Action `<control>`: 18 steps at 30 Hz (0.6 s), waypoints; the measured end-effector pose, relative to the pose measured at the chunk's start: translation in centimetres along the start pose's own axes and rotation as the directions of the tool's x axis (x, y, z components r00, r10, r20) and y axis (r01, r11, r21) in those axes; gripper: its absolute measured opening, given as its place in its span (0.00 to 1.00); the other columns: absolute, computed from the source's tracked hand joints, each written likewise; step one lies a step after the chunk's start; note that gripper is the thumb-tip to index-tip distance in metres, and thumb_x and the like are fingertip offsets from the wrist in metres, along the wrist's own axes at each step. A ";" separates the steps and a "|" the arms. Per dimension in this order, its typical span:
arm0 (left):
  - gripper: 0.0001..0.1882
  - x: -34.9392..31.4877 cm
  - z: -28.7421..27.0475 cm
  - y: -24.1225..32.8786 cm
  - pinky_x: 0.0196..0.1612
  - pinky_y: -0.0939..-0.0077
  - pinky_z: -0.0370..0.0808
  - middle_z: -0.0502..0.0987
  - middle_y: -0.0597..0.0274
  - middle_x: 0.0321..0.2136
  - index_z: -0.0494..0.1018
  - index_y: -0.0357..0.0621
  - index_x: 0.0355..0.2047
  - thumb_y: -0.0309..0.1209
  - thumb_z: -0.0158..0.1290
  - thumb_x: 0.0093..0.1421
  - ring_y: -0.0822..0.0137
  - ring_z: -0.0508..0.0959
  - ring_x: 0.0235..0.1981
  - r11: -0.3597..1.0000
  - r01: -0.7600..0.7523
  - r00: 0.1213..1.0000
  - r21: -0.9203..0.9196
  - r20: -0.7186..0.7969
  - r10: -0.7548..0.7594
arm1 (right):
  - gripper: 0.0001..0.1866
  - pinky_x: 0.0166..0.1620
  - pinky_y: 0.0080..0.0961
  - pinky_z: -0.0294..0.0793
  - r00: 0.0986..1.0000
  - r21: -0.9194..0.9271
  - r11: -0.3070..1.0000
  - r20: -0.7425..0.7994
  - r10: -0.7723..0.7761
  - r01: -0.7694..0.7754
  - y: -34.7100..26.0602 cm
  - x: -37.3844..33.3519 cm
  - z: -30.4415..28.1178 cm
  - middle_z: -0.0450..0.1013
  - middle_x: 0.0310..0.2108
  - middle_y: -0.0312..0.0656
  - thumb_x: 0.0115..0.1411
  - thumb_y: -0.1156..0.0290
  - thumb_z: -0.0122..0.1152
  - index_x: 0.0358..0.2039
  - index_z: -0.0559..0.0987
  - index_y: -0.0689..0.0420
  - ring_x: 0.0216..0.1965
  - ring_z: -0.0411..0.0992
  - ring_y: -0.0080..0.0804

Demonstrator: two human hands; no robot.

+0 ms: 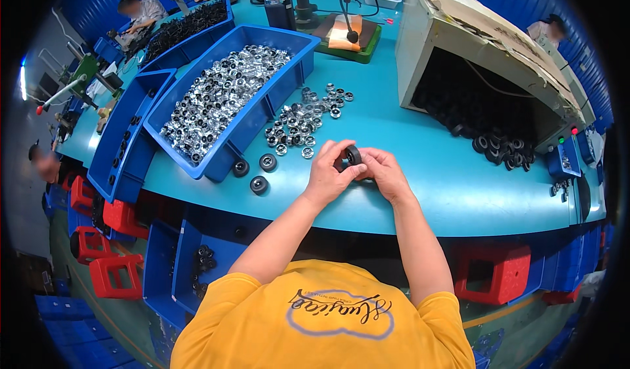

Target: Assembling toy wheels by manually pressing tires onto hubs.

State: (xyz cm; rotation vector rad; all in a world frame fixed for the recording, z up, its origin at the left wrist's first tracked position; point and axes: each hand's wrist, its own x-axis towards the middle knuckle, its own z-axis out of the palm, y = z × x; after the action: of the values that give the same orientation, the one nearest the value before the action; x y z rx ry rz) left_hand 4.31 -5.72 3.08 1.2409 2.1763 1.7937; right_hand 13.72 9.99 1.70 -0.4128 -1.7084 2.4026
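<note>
Above the table's front edge, my left hand (328,174) pinches a small black tyre (354,154) between thumb and fingers. On the tyre's other side my right hand (386,175) closes in against it, its fingertips partly hidden. Whether a hub sits inside that tyre I cannot make out. Just beyond my hands lies a loose pile of shiny silver wheel hubs (295,121) with dark centres. Left of my left hand rest three black-tyred wheels, one of them a wheel (259,185) nearest the edge.
A blue bin (305,57) full of hubs stands at the left, beside a narrower blue bin (105,152). To the right, black tyres (502,151) spill from a box-like housing (420,34). A machine on a green base (367,53) stands behind. Red stools (492,270) sit below.
</note>
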 end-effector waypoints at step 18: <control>0.24 -0.8 -1.4 0.4 0.46 0.55 0.75 0.75 0.48 0.37 0.76 0.37 0.47 0.30 0.68 0.50 0.45 0.76 0.42 0.936 -0.162 0.984 0.313 -0.016 0.175 | 0.14 0.34 0.20 0.78 0.981 -0.171 0.983 -0.169 -0.092 0.063 1.5 0.8 -0.5 0.79 0.36 0.37 0.73 0.62 0.60 0.47 0.83 0.61 0.32 0.77 0.21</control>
State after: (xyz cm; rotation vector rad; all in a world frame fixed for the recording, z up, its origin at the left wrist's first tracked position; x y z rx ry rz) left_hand 4.32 -7.32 3.50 1.5055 2.5244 1.5858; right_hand 13.13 10.20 0.00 -0.5529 -1.8138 2.1091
